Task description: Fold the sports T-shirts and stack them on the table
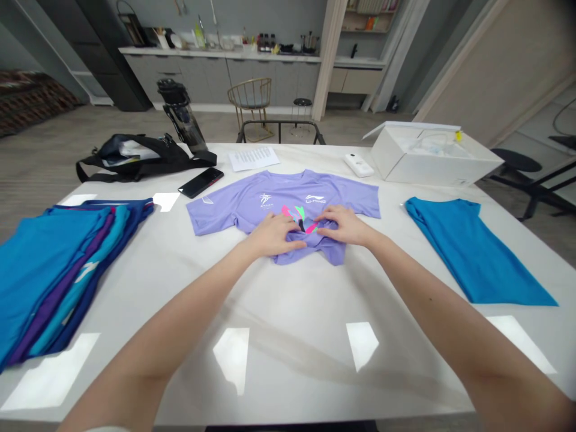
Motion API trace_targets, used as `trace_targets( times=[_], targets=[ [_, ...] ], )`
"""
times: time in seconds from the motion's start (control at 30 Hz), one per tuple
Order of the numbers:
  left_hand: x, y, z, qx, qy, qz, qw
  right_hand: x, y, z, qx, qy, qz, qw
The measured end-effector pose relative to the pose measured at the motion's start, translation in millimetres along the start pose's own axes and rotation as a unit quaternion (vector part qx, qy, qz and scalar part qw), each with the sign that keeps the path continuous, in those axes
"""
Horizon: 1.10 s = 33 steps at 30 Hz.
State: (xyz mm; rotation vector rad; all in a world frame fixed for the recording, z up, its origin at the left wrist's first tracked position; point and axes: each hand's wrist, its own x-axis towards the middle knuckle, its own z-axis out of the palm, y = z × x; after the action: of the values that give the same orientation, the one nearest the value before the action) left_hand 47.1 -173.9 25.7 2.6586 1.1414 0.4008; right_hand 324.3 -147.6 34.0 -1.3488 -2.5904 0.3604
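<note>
If the left hand point(275, 234) and right hand point(346, 225), fingers bent on the shirt point(290, 191), grip unclear, tug unevenly, its bunched hem point(330, 251) could crease.

2 hands close together, fingers seemingly curled

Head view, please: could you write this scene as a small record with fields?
left hand: on the purple shirt
right hand: also on the purple shirt
purple shirt: sleeves spread, lower part bunched
far left: stack of garments
far right: blue garment
beyond: paper, black phone, white box
surface: white table
</note>
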Motion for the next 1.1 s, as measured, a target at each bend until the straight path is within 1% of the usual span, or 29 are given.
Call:
trace_targets(
  times=[0.03,0.1,0.17,0.23,0.3,0.4,0.47,0.53,0.6,0.67,0.77,0.83,0.87,1.03,1.1],
  targets=[
    [-9.9,12.0,-0.2,0.016,-0.003,0.019,1.000,-12.9,-6.0,-1.2,-0.017,-0.011,-0.005,1.000],
    [-27.1,30.6,1.0,0.066,-0.004,0.044,0.997,-34.3,-17.1,-0.3,-0.075,0.001,-0.003,0.997],
    [-39.4,43.7,1.9,0.121,0.009,0.035,0.992,-49.5,-28.2,1.6,-0.133,0.046,0.017,0.990],
    [-48.1,54.1,-1.4,0.164,0.039,0.003,0.986,-60.7,-40.7,0.6,-0.164,0.101,0.042,0.980],
    [-57.6,64.9,-10.6,0.184,0.081,-0.020,0.979,-72.7,-55.6,-5.1,-0.173,0.141,0.052,0.973],
    [-83.4,85.2,-30.4,0.186,0.120,-0.005,0.975,-100.4,-81.8,-16.7,-0.173,0.163,0.042,0.971],
    [-111.9,100.9,-40.2,0.178,0.121,0.016,0.976,-127.0,-100.0,-19.9,-0.172,0.149,0.018,0.974],
    [-148.0,116.5,-42.4,0.171,0.116,0.025,0.978,-158.0,-116.2,-15.4,-0.175,0.125,-0.007,0.977],
    [-187.2,130.2,-36.0,0.168,0.102,0.022,0.980,-190.3,-128.5,-3.3,-0.180,0.102,-0.021,0.978],
    [-223.6,140.8,-23.9,0.166,0.078,0.017,0.983,-220.5,-136.4,13.6,-0.182,0.086,-0.015,0.979],
    [-263.1,151.6,-7.0,0.159,0.044,0.005,0.986,-257.2,-142.2,37.2,-0.178,0.085,0.021,0.980],
    [-278.1,157.5,-4.5,0.156,0.039,-0.005,0.987,-275.1,-145.4,45.0,-0.171,0.097,0.046,0.979],
    [-283.1,160.8,-6.9,0.158,0.040,-0.007,0.987,-282.4,-147.4,45.8,-0.168,0.105,0.053,0.979],
    [-301.6,176.7,-36.4,0.174,0.057,-0.024,0.983,-310.3,-156.2,32.7,-0.154,0.134,0.051,0.978],
    [-311.0,176.9,-42.4,0.175,0.058,-0.039,0.982,-318.9,-152.7,31.0,-0.157,0.142,0.068,0.975]
  ],
)
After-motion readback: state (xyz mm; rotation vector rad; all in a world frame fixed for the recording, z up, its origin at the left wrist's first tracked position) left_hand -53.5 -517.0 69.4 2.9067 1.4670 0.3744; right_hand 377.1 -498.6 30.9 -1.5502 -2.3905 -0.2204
